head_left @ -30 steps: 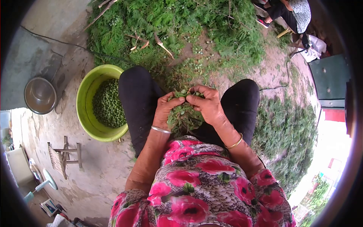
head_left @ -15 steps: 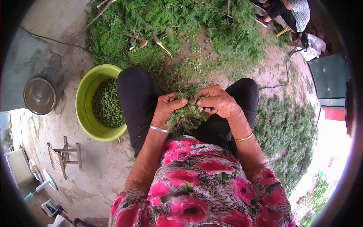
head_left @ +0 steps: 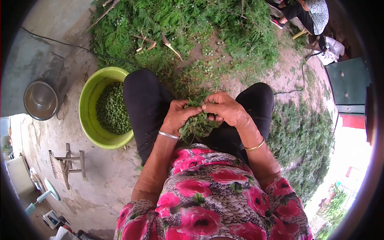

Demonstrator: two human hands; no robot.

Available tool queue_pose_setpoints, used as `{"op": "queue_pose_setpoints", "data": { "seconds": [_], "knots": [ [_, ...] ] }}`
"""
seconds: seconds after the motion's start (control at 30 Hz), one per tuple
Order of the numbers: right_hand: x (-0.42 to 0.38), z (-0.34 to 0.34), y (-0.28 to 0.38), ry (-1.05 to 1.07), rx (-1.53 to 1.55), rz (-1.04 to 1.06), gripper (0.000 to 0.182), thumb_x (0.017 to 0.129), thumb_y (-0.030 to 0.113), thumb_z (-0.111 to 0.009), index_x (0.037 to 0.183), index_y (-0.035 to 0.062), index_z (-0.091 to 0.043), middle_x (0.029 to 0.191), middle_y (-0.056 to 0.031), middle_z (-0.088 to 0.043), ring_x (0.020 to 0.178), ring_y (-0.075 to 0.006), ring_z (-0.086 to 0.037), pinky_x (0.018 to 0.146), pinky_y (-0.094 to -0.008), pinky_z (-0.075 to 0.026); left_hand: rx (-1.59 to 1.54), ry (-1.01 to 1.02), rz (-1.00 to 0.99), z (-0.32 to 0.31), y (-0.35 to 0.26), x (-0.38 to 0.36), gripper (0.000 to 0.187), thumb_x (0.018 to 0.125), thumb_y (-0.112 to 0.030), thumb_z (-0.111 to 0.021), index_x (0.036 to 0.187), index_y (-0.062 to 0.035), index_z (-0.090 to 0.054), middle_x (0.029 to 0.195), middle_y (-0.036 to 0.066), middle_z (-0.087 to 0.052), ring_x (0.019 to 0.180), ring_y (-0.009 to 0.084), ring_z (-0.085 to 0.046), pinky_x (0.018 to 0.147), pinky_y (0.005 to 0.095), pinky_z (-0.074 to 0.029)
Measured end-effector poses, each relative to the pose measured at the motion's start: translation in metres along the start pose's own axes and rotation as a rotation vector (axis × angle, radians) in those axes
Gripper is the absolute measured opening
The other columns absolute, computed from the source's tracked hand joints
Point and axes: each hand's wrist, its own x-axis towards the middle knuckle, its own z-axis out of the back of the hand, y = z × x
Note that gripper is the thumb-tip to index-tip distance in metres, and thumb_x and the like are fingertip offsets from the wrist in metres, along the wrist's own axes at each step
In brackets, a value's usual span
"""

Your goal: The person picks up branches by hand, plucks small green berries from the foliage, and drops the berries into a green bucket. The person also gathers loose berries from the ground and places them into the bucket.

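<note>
Clump of green sprigs [head_left: 199, 127] at mid-frame, between the left hand [head_left: 175, 118] and right hand [head_left: 229, 111].
The clump lies just below the meeting thumb tips, nearer the left hand, whose fingers are clamped on it; its long axis is indistinct. The right fingers are pinched together at its upper edge, their contents hidden.

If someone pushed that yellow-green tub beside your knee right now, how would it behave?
The tub would probably feel heavy, since many small green berries cover its bottom. It looks more apt to scrape than tip, as it sits upright on the ground with a wide, open shape. The berries look round, so a hard shove might set some rolling inside.
</note>
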Motion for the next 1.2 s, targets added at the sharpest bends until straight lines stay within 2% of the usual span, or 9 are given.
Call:
{"op": "queue_pose_setpoints", "data": {
  "seconds": [0.23,0.43,0.53,0.6,0.7,0.83,0.9,1.1,1.2],
  "knots": [
    [0.0,-0.003,-0.004,-0.039,-0.043,-0.002,0.022,0.07,0.013,-0.072,0.079,-0.0039,-0.061,0.072,-0.0085,-0.059,0.056,-0.0111,-0.054,0.044,-0.0244,-0.04,-0.041,0.012,0.008,-0.001,-0.007,-0.003,0.019,0.075,-0.01,-0.074,0.086,0.0047,-0.067,0.075,0.005,-0.066,0.064,0.0083,-0.059,0.059,0.0227,-0.046],
    [0.003,-0.008,-0.001,-0.179,-0.681,0.269,0.038,0.061,0.018,-0.075,0.089,-0.0057,-0.063,0.075,-0.0174,-0.057,0.067,-0.0203,-0.057,0.064,-0.0335,-0.048,-0.103,0.01,0.059,0.003,0.002,0.001,0.016,0.074,-0.006,-0.073,0.084,0.0048,-0.067,0.074,0.008,-0.067,0.061,0.0112,-0.061,0.055,0.0244,-0.048],
    [0.004,-0.008,-0.004,-0.192,-0.594,0.272,0.029,0.066,0.014,-0.073,0.086,-0.0048,-0.063,0.074,-0.0143,-0.059,0.064,-0.016,-0.056,0.056,-0.0298,-0.047,-0.152,-0.003,0.047,0.006,0.008,0.003,0.014,0.073,-0.004,-0.072,0.084,0.004,-0.066,0.073,0.008,-0.067,0.059,0.013,-0.062,0.053,0.0252,-0.049],
    [0.0,-0.006,-0.005,-0.128,-0.055,0.071,0.017,0.073,0.006,-0.069,0.085,-0.0038,-0.063,0.072,-0.0099,-0.06,0.06,-0.0117,-0.055,0.048,-0.0239,-0.042,-0.17,-0.049,-0.013,0.004,0.009,0.002,0.011,0.075,-0.003,-0.069,0.083,0.0039,-0.065,0.072,0.009,-0.066,0.057,0.0138,-0.062,0.052,0.0256,-0.05],
    [-0.002,-0.007,-0.008,-0.02,0.372,0.19,0.012,0.076,0.0,-0.065,0.087,-0.003,-0.061,0.069,-0.0057,-0.059,0.057,-0.0079,-0.051,0.044,-0.0187,-0.036,-0.387,-0.038,0.041,-0.003,-0.002,-0.007,0.009,0.077,-0.004,-0.065,0.082,0.0034,-0.064,0.07,0.009,-0.066,0.056,0.0153,-0.063,0.053,0.0265,-0.051],
    [-0.002,-0.011,-0.008,0.013,0.487,0.192,0.013,0.076,-0.003,-0.065,0.089,-0.004,-0.06,0.069,-0.006,-0.057,0.055,-0.01,-0.049,0.043,-0.02,-0.036,-0.489,-0.014,0.042,-0.002,0.0,-0.008,0.011,0.079,-0.003,-0.061,0.085,0.005,-0.063,0.071,0.011,-0.065,0.057,0.0174,-0.063,0.053,0.0284,-0.053],
    [-0.003,-0.01,-0.01,0.006,0.822,0.2,0.013,0.077,-0.005,-0.062,0.089,-0.0038,-0.059,0.072,-0.0084,-0.057,0.056,-0.0122,-0.049,0.043,-0.0213,-0.036,-0.638,0.092,-0.009,0.001,0.003,-0.007,0.01,0.08,-0.002,-0.059,0.085,0.0047,-0.062,0.072,0.012,-0.064,0.061,0.0197,-0.064,0.055,0.0299,-0.054],
    [-0.003,0.008,-0.022,0.226,1.037,0.175,0.01,0.082,0.002,-0.058,0.09,-0.0034,-0.057,0.078,-0.0107,-0.058,0.058,-0.015,-0.051,0.045,-0.0228,-0.038,-0.744,-0.05,0.029,-0.006,-0.003,-0.01,0.007,0.081,-0.004,-0.057,0.085,0.0008,-0.06,0.074,0.012,-0.063,0.064,0.0236,-0.065,0.06,0.0339,-0.058],
    [-0.009,0.0,-0.023,0.046,0.74,0.213,0.013,0.083,0.006,-0.058,0.091,-0.0037,-0.058,0.08,-0.0114,-0.059,0.06,-0.0159,-0.053,0.045,-0.0231,-0.039,-0.766,-0.099,0.064,-0.008,-0.007,-0.011,0.008,0.08,-0.003,-0.056,0.086,-0.0001,-0.06,0.076,0.013,-0.064,0.064,0.0245,-0.065,0.059,0.0347,-0.058]
  ]
}}
